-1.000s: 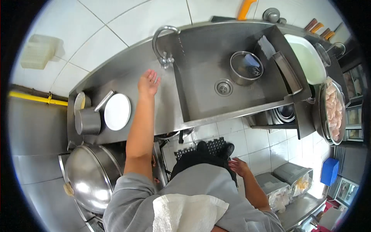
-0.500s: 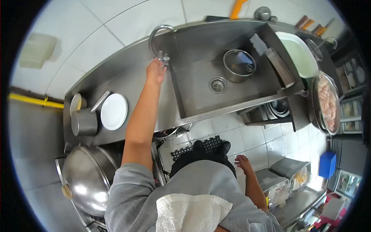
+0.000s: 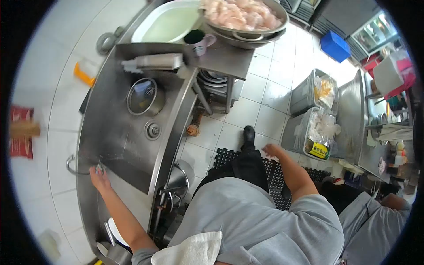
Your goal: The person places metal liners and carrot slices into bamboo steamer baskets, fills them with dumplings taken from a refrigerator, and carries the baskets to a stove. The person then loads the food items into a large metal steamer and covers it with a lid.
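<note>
My left hand (image 3: 100, 178) is at the base of the curved faucet (image 3: 73, 165), its fingers against the valve at the sink's edge. Whether they close round it is too small to tell. My right hand (image 3: 273, 151) hangs low over the floor beside my body, touching nothing; its fingers look partly curled and are small in view. In the steel sink (image 3: 128, 141) stands a metal pot (image 3: 157, 99) with a whisk and something bluish inside. A metal tray (image 3: 159, 61) leans at the sink's far end.
A bowl of raw meat (image 3: 247, 33), a mug (image 3: 198, 43) and a white basin (image 3: 148, 28) stand beyond the sink. Grey bins (image 3: 297, 126) with plastic bags are at right. Another person's grey clothing (image 3: 375, 234) shows at lower right. A black mat (image 3: 276, 176) covers some floor.
My view and body have turned right, bringing the bins and another person in. My left hand first moved up to the faucet valve and remains there. My right hand still hangs low.
</note>
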`<state>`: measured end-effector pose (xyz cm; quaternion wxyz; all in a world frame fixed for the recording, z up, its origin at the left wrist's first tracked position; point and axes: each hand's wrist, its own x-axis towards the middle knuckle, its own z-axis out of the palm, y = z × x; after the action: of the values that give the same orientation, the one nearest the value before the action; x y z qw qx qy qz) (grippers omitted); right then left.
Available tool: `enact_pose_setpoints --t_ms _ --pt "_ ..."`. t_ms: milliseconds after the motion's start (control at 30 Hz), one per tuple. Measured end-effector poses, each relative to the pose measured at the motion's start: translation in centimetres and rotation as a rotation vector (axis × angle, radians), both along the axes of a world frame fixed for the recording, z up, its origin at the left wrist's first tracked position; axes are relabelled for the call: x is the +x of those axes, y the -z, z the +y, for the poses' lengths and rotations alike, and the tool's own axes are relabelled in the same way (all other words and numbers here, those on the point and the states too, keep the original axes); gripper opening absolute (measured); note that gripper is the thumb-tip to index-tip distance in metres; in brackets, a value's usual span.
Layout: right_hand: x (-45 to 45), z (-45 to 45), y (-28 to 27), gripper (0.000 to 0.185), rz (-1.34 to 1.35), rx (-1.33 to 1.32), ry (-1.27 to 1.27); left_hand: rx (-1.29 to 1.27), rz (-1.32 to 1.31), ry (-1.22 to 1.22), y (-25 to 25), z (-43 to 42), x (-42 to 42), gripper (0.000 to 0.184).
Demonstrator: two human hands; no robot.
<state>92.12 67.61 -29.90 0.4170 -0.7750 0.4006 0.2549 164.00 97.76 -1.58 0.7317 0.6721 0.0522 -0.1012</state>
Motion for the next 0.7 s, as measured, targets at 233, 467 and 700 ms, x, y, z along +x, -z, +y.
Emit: enact_pose_setpoints --t_ms 233,467,700 --pt "10.6 -20.8 1.2 0.031 -0.217 -0.478 0.582 0.36 0.037 0.441 -4.1 -15.8 -25.9 0.026" --pt "24.3 -35.3 3.0 0.038 -0.393 -0.538 -0.059 0.743 0.319 0.931 2.2 -25.7 -39.6 0.035" --pt "27.2 -39.4 9.1 0.042 -0.193 -0.416 -0.354 1.096 0.581 0.764 5.5 -29.5 -43.5 0.043"
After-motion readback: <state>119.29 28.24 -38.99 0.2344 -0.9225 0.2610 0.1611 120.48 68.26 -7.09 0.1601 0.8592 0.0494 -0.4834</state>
